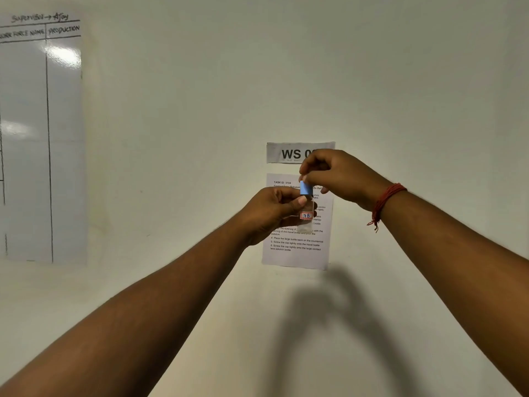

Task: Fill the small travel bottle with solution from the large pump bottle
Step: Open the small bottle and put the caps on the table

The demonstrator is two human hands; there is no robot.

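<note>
A small clear travel bottle [305, 217] with a red-framed label reading "7B" is held up in front of the wall, upright. My left hand [274, 209] grips its body from the left, thumb near the neck. My right hand [335, 174] comes from above and pinches the blue cap [305, 188] that sits on the bottle's top. A red thread band circles my right wrist. The large pump bottle is not in view.
A printed instruction sheet [296, 250] and a "WS" sign [289, 153] are stuck on the pale wall right behind the bottle. A whiteboard [43, 138] with handwritten headings hangs at the far left. My arms' shadow falls on the wall below.
</note>
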